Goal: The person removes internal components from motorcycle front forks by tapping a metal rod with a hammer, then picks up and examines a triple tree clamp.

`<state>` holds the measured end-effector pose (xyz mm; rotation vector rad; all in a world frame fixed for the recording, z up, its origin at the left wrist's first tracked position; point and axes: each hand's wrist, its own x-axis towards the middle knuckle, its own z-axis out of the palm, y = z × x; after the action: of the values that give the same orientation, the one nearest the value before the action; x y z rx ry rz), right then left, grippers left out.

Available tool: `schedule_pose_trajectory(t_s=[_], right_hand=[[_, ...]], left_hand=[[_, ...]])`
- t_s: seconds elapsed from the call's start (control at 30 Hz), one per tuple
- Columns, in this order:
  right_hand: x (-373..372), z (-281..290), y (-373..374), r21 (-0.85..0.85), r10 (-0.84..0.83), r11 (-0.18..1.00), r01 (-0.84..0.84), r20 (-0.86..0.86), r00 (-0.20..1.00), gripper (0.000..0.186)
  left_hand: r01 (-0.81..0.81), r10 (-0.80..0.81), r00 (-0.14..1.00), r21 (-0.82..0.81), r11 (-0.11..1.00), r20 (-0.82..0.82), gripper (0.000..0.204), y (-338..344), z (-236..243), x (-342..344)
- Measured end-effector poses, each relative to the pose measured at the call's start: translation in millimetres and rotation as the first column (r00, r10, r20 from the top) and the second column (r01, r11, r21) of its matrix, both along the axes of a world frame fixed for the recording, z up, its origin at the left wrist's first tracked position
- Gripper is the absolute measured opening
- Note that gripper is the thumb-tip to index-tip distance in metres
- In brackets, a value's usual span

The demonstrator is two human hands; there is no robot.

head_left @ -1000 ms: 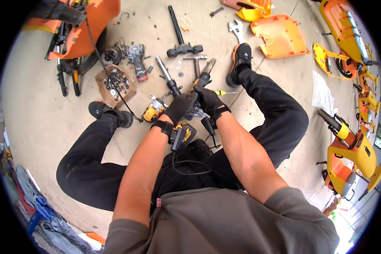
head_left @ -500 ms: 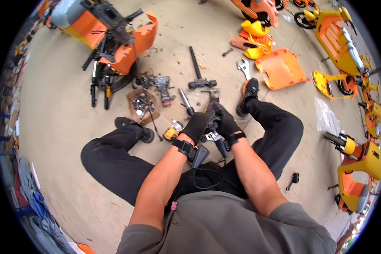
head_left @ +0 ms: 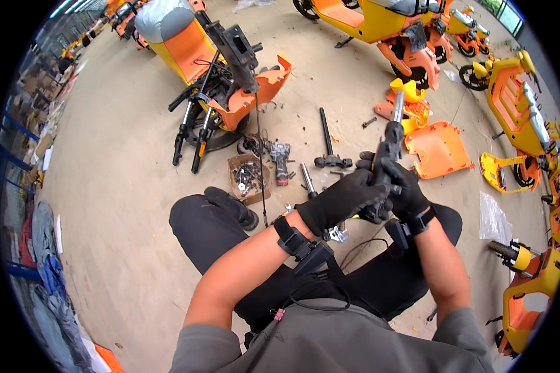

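Note:
Both gloved hands are closed around a fork leg, a dark part with a bare silver tube (head_left: 399,107) at its far end, which points away and slightly right. My left hand (head_left: 344,198) grips its lower portion from the left. My right hand (head_left: 406,188) wraps it from the right, a little higher up. The gloves hide much of the lower part. On the floor beyond my left hand lies a similar silver and black tube (head_left: 308,180). A black stem with a crosspiece (head_left: 333,161) rests farther off. Below my hands sits a partly hidden silver metal part (head_left: 337,235).
A cardboard box of small hardware (head_left: 249,196) and a cordless power tool (head_left: 280,163) lie left of my hands. Beyond stands a partly stripped orange-yellow scooter (head_left: 180,50). Orange and yellow panels (head_left: 438,149) lie to the right, near more scooters (head_left: 510,102).
My hands have moved up and right with the fork leg, and its silver tube now points away from me. My view has shifted, showing more scooters at the back.

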<state>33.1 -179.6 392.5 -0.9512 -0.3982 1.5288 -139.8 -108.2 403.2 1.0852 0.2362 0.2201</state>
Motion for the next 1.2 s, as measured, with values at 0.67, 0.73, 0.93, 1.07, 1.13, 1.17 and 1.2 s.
schedule_pose_trajectory(t_s=[0.67,0.73,0.93,1.07,1.13,1.17,1.2], right_hand=[[57,-57,29,-0.036,-0.169,0.98,0.194,0.354,0.92,0.044],[51,-56,24,-0.108,-0.083,0.987,0.118,0.287,0.954,0.045],[28,-64,31,-0.183,0.028,0.983,0.002,0.161,0.987,0.055],[18,-67,36,-0.213,0.053,0.977,-0.027,0.118,0.992,0.055],[17,-73,35,-0.225,0.05,0.974,-0.014,0.152,0.987,0.055],[14,-74,35,-0.231,0.06,0.973,-0.027,0.137,0.989,0.056],[13,-74,36,-0.234,0.07,0.971,-0.037,0.131,0.989,0.056]], left_hand=[[0.185,0.242,0.741,0.536,0.823,-0.626,0.067,82,-115,-32],[0.177,0.184,0.768,0.479,0.86,-0.614,0.058,81,-110,-28],[0.13,-0.01,0.926,0.293,0.947,-0.377,0.049,48,-107,-8],[0.233,-0.102,0.858,0.205,0.951,-0.504,0.057,40,-90,-11],[0.216,-0.058,0.85,0.245,0.945,-0.523,0.053,41,-83,-8],[0.217,-0.035,0.844,0.281,0.935,-0.536,0.049,39,-86,-10],[0.216,-0.01,0.842,0.32,0.923,-0.54,0.045,37,-89,-11]])
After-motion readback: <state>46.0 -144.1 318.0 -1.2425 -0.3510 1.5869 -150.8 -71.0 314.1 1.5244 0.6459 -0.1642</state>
